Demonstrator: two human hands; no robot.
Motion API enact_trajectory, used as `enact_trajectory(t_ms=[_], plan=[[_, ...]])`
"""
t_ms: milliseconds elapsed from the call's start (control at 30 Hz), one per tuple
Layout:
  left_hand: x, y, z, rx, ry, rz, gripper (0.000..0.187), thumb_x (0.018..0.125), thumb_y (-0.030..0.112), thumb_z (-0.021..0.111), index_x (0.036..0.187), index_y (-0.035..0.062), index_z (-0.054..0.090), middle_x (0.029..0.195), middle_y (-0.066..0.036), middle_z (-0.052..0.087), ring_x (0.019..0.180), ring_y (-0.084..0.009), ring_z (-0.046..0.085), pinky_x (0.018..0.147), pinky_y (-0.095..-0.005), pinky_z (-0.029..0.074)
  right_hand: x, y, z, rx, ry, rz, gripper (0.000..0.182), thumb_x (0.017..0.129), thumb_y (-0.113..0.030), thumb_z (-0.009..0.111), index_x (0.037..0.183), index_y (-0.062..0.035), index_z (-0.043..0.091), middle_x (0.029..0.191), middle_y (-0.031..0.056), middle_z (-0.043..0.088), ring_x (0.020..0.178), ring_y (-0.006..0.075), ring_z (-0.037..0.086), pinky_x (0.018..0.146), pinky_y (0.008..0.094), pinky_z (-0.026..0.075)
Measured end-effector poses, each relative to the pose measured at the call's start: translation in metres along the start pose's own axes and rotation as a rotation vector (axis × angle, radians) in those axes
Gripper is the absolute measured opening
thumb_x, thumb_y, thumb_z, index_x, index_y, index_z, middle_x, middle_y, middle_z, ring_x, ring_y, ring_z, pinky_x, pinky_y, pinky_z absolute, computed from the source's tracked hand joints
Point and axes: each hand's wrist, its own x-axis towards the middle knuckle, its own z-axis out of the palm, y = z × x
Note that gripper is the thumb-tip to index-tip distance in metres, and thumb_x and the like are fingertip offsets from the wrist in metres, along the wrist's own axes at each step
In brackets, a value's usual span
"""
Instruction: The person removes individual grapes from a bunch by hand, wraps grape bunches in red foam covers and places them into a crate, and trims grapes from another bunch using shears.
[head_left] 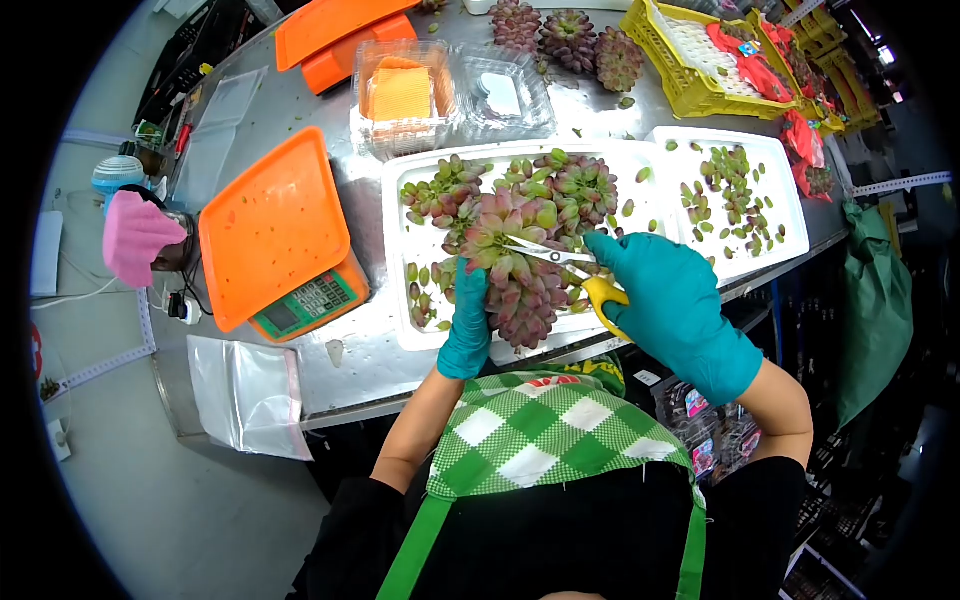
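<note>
1. right now two gloved hands are at work over one white tray (400,250) on the metal table (370,340).
2. the left hand (466,318), in a teal glove, has its fingers clamped around the lower part of one big succulent cluster (515,268), pink and green, held just above the near edge of that tray.
3. the right hand (662,300), also teal-gloved, is closed on one pair of scissors (560,258) with yellow handles; the blades sit slightly apart, tips against the top of the cluster.
4. behind the held cluster, in the same tray, lie roughly three smaller rosettes (560,185) and many loose leaves; an exact leaf count cannot be told.
5. a second white tray (790,200) sits just to the right, scattered with loose green-pink leaves.
6. three more succulent heads (570,38) rest at the far edge of the table.
7. one yellow crate (690,95) stands far right, with red items in it.
8. two clear plastic boxes (500,95) sit behind the trays, one holding orange pieces.
9. one scale (310,300) carries one orange tray on top, to the left; two more orange trays (335,30) are stacked at the far left.
10. one pink cloth (135,238) lies off the table's left end.
</note>
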Motion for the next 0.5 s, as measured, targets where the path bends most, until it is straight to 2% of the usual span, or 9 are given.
enact_trajectory(t_ms=[33, 100, 200, 300, 333, 433, 500], plan=[[0.000, 0.000, 0.000, -0.006, -0.001, 0.014, 0.055, 0.083, 0.044, 0.045, 0.122, 0.0075, 0.034, 0.112, -0.007, 0.048, 0.099, -0.0167, 0.050, 0.085, -0.0295, 0.042, 0.000, -0.001, 0.002, -0.043, -0.040, -0.005, 0.053, 0.063, -0.018, 0.068, 0.112, -0.0102, 0.049, 0.076, 0.0067, 0.051, 0.069, 0.0224, 0.052, 0.057, 0.0323, 0.043], [0.002, 0.000, 0.000, -0.014, -0.005, 0.043, 0.057, 0.083, 0.044, 0.045, 0.125, 0.0077, 0.030, 0.116, -0.008, 0.045, 0.103, -0.0179, 0.048, 0.087, -0.0306, 0.041, 0.000, -0.001, 0.010, -0.109, 0.019, -0.046, 0.055, 0.064, -0.018, 0.068, 0.113, -0.0087, 0.048, 0.075, 0.0063, 0.050, 0.069, 0.0219, 0.052, 0.058, 0.0317, 0.043], [0.002, -0.001, 0.000, 0.025, 0.017, 0.013, 0.064, 0.081, 0.055, 0.040, 0.128, 0.0130, 0.030, 0.123, -0.005, 0.041, 0.110, -0.0193, 0.043, 0.093, -0.0338, 0.036, 0.002, -0.005, 0.017, -0.289, 0.066, -0.056, 0.053, 0.066, -0.016, 0.064, 0.115, -0.0068, 0.046, 0.075, 0.0051, 0.048, 0.068, 0.0202, 0.051, 0.059, 0.0304, 0.042], [0.002, -0.004, -0.004, -0.060, 0.048, -0.005, 0.058, 0.083, 0.042, 0.045, 0.127, 0.0076, 0.028, 0.120, -0.009, 0.042, 0.108, -0.0194, 0.045, 0.091, -0.0323, 0.037, 0.001, -0.011, 0.026, -0.606, 0.165, -0.067, 0.047, 0.070, -0.012, 0.058, 0.115, -0.0058, 0.045, 0.074, 0.0039, 0.047, 0.066, 0.0181, 0.049, 0.059, 0.0292, 0.042], [0.002, -0.003, -0.003, -0.054, 0.044, -0.005, 0.058, 0.083, 0.041, 0.045, 0.127, 0.0076, 0.028, 0.120, -0.009, 0.042, 0.108, -0.0193, 0.045, 0.091, -0.0322, 0.037, 0.001, -0.012, 0.027, -0.729, 0.211, -0.075, 0.044, 0.072, -0.011, 0.055, 0.115, -0.0056, 0.046, 0.073, 0.0036, 0.047, 0.066, 0.0174, 0.048, 0.059, 0.0289, 0.042], [0.001, -0.001, 0.000, -0.031, 0.012, 0.001, 0.056, 0.084, 0.040, 0.045, 0.126, 0.0079, 0.029, 0.119, -0.008, 0.042, 0.107, -0.0192, 0.045, 0.091, -0.0319, 0.037, 0.003, -0.013, 0.023, -0.820, 0.252, -0.119, 0.040, 0.073, -0.007, 0.050, 0.114, -0.0058, 0.047, 0.073, 0.0037, 0.046, 0.064, 0.0166, 0.047, 0.058, 0.0280, 0.041], [0.004, -0.004, -0.003, -0.010, -0.039, 0.015, 0.055, 0.084, 0.040, 0.045, 0.125, 0.0081, 0.030, 0.119, -0.008, 0.043, 0.107, -0.0191, 0.045, 0.091, -0.0318, 0.037, 0.004, -0.018, 0.013, -0.836, 0.203, -0.139, 0.040, 0.073, -0.007, 0.050, 0.112, -0.0037, 0.048, 0.072, 0.0042, 0.045, 0.064, 0.0171, 0.047, 0.058, 0.0282, 0.041]])
